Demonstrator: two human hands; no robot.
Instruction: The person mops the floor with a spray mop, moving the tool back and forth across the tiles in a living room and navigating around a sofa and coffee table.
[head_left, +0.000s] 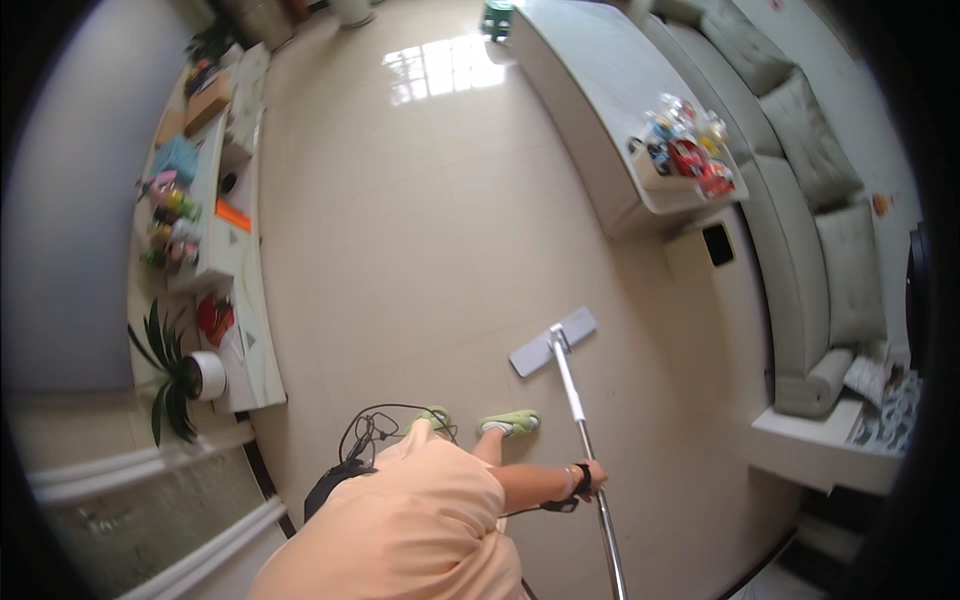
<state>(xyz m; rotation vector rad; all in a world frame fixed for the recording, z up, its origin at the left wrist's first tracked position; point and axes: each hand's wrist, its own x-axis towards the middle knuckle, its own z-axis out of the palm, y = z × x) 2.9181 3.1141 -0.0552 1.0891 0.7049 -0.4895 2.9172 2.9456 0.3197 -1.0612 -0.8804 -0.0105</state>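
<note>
My right hand (592, 478) is closed around the shiny metal pole (609, 534) of a flat mop. A black strap sits on that wrist, with a dark device beneath it. Up the pole, a white plastic section (568, 379) joins the mop's flat, pale grey rectangular head (536, 355). The head rests at a slant on the beige tiled floor (405, 247), ahead and to the right of my green slippers (517, 423). The pole's lower end in the picture runs past the bottom edge. My left hand is out of view.
To the right stand a long coffee table (592, 60) with a box of snack packets (686, 161), a bin (694, 251) and a grey sofa (780, 217). A cluttered TV cabinet (247, 330) and potted plant (206, 375) line the left. A dark cable (367, 431) hangs by my side.
</note>
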